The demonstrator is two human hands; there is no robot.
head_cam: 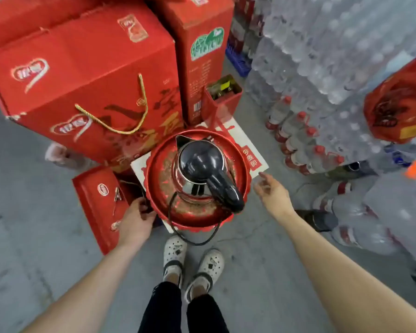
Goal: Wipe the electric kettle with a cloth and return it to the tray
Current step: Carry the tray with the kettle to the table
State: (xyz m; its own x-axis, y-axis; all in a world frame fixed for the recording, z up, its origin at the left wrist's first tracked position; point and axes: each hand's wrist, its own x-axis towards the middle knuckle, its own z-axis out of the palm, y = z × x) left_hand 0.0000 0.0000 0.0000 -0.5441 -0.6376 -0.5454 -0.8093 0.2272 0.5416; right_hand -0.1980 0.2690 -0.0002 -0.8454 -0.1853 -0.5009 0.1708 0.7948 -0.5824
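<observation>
Head view, looking down at the floor of a stockroom.

Kettle (199,171): steel body, black lid and handle, upright in the middle of the tray (157,181); spout points away from the person, handle toward the right hand. Cord (178,234) runs from its base over the tray's near rim and loops on the floor.

Tray: round, red, scalloped edge, set on a flat white-and-red box (250,150) among red cartons (82,75). Packs of bottled water (322,56) stand to the right.

Left hand (136,219): at the tray's near-left rim, fingers curled; touching or gripping the rim cannot be told apart, as the fingertips are partly hidden.

Right hand (273,193): open, empty, fingers spread, just beside the tray's right edge, clear of the kettle.

Cloth: none visible in either hand or nearby.

Progress, as judged: either nothing is started, or the kettle is already back on the tray; the picture alone does not settle which. With no cloth in sight, the wiping cannot be confirmed.
</observation>
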